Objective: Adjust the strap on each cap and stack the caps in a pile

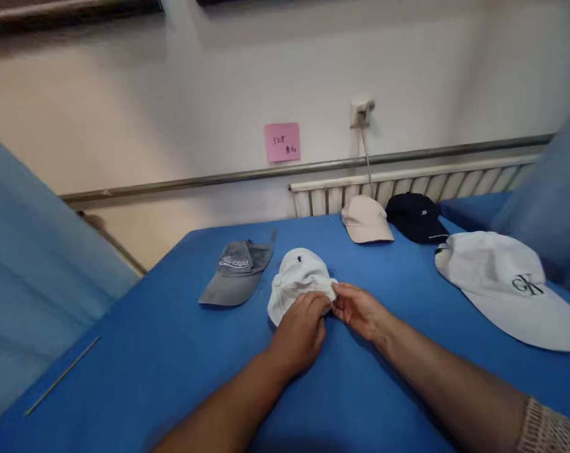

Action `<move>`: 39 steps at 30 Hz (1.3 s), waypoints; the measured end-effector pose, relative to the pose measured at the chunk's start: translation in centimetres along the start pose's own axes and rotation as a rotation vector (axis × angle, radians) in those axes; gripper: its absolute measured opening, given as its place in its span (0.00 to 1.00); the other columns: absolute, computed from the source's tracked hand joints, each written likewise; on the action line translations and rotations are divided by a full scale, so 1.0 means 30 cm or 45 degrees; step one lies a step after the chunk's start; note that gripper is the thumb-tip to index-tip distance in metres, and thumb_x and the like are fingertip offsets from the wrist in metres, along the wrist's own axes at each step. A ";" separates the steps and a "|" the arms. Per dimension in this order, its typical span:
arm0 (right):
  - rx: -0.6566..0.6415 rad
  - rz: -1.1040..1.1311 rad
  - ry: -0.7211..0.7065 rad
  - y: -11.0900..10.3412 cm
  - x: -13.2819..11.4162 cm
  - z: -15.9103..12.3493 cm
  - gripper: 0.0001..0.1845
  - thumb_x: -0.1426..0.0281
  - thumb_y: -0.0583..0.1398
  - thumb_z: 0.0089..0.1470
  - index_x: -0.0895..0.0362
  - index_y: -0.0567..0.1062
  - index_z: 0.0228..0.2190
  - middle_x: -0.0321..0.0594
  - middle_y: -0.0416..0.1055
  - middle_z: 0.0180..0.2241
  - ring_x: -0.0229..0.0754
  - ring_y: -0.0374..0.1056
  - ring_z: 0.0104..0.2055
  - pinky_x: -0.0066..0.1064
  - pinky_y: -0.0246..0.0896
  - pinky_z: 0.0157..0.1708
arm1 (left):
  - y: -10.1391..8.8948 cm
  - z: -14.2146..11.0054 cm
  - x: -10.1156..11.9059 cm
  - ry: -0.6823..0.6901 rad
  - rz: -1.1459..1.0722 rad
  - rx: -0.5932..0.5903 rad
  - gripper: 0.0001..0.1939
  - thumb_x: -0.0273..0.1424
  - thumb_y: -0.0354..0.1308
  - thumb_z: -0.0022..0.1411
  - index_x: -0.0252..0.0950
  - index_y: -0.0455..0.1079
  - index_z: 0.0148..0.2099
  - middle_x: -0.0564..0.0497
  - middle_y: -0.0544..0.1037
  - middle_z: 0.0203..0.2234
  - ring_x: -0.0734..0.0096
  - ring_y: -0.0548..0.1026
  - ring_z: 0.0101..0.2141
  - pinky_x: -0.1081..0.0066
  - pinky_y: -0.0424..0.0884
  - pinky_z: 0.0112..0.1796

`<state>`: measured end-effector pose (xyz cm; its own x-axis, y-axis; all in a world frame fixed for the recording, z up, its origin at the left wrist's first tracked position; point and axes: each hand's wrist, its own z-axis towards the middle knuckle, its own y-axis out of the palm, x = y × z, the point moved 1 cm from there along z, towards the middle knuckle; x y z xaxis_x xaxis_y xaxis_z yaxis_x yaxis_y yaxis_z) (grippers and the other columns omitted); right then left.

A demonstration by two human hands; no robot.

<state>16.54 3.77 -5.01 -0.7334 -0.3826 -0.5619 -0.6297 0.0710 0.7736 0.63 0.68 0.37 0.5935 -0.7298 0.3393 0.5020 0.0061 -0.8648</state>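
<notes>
A white baseball cap (298,272) with a small dark emblem lies on the blue table in front of me, its brim pointing away. My left hand (300,333) is closed over the cap's near edge, fingers bent against the fabric. Pinched between the thumb and fingers of my right hand (357,309) is the cap's right rear edge, by the strap. What exactly the fingertips hold there is partly hidden. To the left, apart from both hands, rests a grey cap (238,270) with white lettering.
At the back right sit a beige cap (366,219) and a black cap (414,217), near a radiator (412,185). A large white cap (502,280) lies at the right. On the left is a thin stick (62,376). Blue curtains (34,277) flank the blue table (172,358).
</notes>
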 end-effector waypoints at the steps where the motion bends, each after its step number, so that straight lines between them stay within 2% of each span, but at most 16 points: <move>1: -0.005 -0.006 -0.042 -0.005 -0.008 0.004 0.09 0.74 0.68 0.45 0.57 0.75 0.30 0.33 0.75 0.29 0.35 0.71 0.31 0.26 0.64 0.31 | 0.005 -0.001 -0.003 0.010 0.002 -0.030 0.20 0.16 0.49 0.55 0.37 0.64 0.49 0.47 0.73 0.45 0.63 0.69 0.46 0.62 0.68 0.49; 4: -0.013 -0.025 -0.114 -0.020 -0.031 0.018 0.09 0.77 0.67 0.44 0.57 0.75 0.29 0.33 0.75 0.27 0.35 0.70 0.30 0.25 0.63 0.30 | 0.013 -0.005 -0.005 0.052 -0.005 -0.078 0.20 0.15 0.49 0.54 0.37 0.66 0.47 0.47 0.74 0.44 0.63 0.70 0.44 0.63 0.70 0.46; 7: -0.008 -0.044 -0.106 -0.033 -0.049 0.034 0.05 0.77 0.63 0.45 0.58 0.75 0.28 0.35 0.75 0.27 0.37 0.69 0.28 0.27 0.64 0.29 | 0.007 -0.010 0.005 0.115 -0.029 -0.061 0.18 0.17 0.49 0.56 0.37 0.67 0.46 0.47 0.75 0.43 0.63 0.71 0.43 0.63 0.70 0.45; 9: 0.051 -0.078 -0.092 -0.041 -0.059 0.044 0.06 0.76 0.59 0.46 0.59 0.76 0.28 0.38 0.76 0.27 0.38 0.69 0.27 0.29 0.64 0.29 | -0.005 -0.014 0.011 0.156 -0.078 0.028 0.17 0.17 0.49 0.57 0.37 0.67 0.47 0.46 0.75 0.43 0.64 0.72 0.43 0.63 0.70 0.45; 11: 0.110 -0.133 -0.102 -0.047 -0.067 0.049 0.09 0.76 0.57 0.44 0.59 0.76 0.28 0.40 0.76 0.27 0.41 0.69 0.27 0.30 0.65 0.29 | -0.022 -0.015 0.005 0.142 -0.117 0.210 0.16 0.18 0.50 0.59 0.37 0.67 0.47 0.45 0.75 0.44 0.63 0.72 0.45 0.62 0.69 0.47; 14: 0.142 -0.242 -0.152 -0.051 -0.076 0.048 0.12 0.76 0.57 0.41 0.58 0.77 0.31 0.41 0.77 0.29 0.43 0.70 0.28 0.32 0.66 0.29 | -0.046 -0.009 -0.041 -0.035 -0.067 0.504 0.15 0.22 0.52 0.60 0.38 0.67 0.49 0.44 0.74 0.47 0.60 0.70 0.50 0.57 0.66 0.53; 16: 0.156 -0.353 -0.198 -0.052 -0.078 0.046 0.15 0.76 0.57 0.39 0.58 0.77 0.32 0.41 0.78 0.30 0.44 0.71 0.30 0.32 0.66 0.29 | -0.052 -0.002 -0.091 -0.218 -0.022 0.612 0.15 0.25 0.55 0.59 0.37 0.67 0.50 0.43 0.72 0.50 0.57 0.69 0.53 0.54 0.64 0.54; 18: 0.213 -0.508 -0.247 -0.054 -0.076 0.045 0.15 0.76 0.58 0.37 0.58 0.76 0.32 0.42 0.77 0.30 0.45 0.71 0.30 0.32 0.65 0.28 | -0.048 0.005 -0.143 -0.402 -0.069 0.626 0.17 0.29 0.58 0.58 0.36 0.67 0.51 0.41 0.71 0.52 0.55 0.69 0.52 0.54 0.66 0.51; 21: 0.392 -0.766 -0.382 -0.057 -0.072 0.049 0.15 0.74 0.60 0.38 0.58 0.75 0.33 0.41 0.77 0.29 0.45 0.71 0.30 0.32 0.65 0.28 | -0.031 0.010 -0.200 -0.635 -0.278 0.561 0.21 0.35 0.60 0.56 0.34 0.68 0.51 0.41 0.75 0.45 0.57 0.74 0.44 0.59 0.71 0.44; 24: 0.466 -0.963 -0.532 -0.061 -0.069 0.057 0.12 0.72 0.60 0.39 0.56 0.75 0.32 0.40 0.77 0.31 0.44 0.72 0.33 0.31 0.65 0.32 | -0.016 0.010 -0.220 -0.744 -0.418 0.508 0.20 0.37 0.61 0.55 0.34 0.71 0.49 0.45 0.76 0.37 0.63 0.75 0.36 0.64 0.72 0.37; 27: 0.452 -1.129 -0.545 -0.061 -0.064 0.061 0.09 0.70 0.59 0.40 0.55 0.75 0.30 0.39 0.76 0.29 0.43 0.71 0.32 0.31 0.63 0.31 | -0.011 0.012 -0.221 -0.753 -0.493 0.487 0.17 0.38 0.62 0.55 0.34 0.73 0.45 0.48 0.77 0.33 0.67 0.73 0.31 0.68 0.71 0.34; 29: 0.447 -1.187 -0.511 -0.055 -0.057 0.056 0.07 0.69 0.60 0.41 0.55 0.75 0.28 0.37 0.75 0.26 0.42 0.69 0.29 0.30 0.61 0.28 | -0.015 0.012 -0.220 -0.745 -0.542 0.528 0.16 0.38 0.62 0.55 0.34 0.74 0.43 0.49 0.77 0.32 0.69 0.72 0.29 0.69 0.70 0.32; 31: 0.396 -1.154 -0.465 -0.039 -0.045 0.041 0.06 0.69 0.60 0.41 0.55 0.74 0.26 0.36 0.73 0.24 0.40 0.67 0.27 0.29 0.59 0.26 | -0.026 0.011 -0.220 -0.697 -0.564 0.615 0.15 0.38 0.62 0.56 0.35 0.73 0.43 0.49 0.77 0.32 0.69 0.73 0.30 0.69 0.70 0.33; 33: 0.309 -1.071 -0.385 -0.016 -0.031 0.020 0.06 0.70 0.61 0.40 0.56 0.73 0.26 0.34 0.71 0.23 0.37 0.64 0.24 0.28 0.57 0.25 | -0.043 0.008 -0.218 -0.596 -0.561 0.719 0.13 0.37 0.62 0.57 0.36 0.73 0.43 0.48 0.77 0.36 0.67 0.75 0.35 0.68 0.71 0.38; 36: 0.250 -0.924 -0.240 0.020 -0.016 -0.011 0.11 0.73 0.62 0.37 0.58 0.72 0.29 0.33 0.70 0.23 0.36 0.63 0.24 0.28 0.56 0.24 | -0.069 0.005 -0.213 -0.466 -0.513 0.803 0.12 0.36 0.61 0.58 0.38 0.73 0.44 0.48 0.76 0.40 0.64 0.74 0.42 0.66 0.70 0.46; 39: 0.272 -0.742 -0.101 0.042 -0.018 -0.029 0.22 0.74 0.63 0.36 0.57 0.70 0.38 0.36 0.72 0.26 0.38 0.67 0.27 0.30 0.61 0.28 | -0.083 0.003 -0.212 -0.435 -0.475 0.801 0.11 0.36 0.60 0.60 0.38 0.74 0.44 0.48 0.76 0.41 0.64 0.74 0.44 0.64 0.69 0.48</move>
<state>16.37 3.25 -3.48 -0.2658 -0.3450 -0.9002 -0.9632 0.0570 0.2625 -4.33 5.38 0.39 0.4256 -0.5108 0.7470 0.9046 0.2616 -0.3365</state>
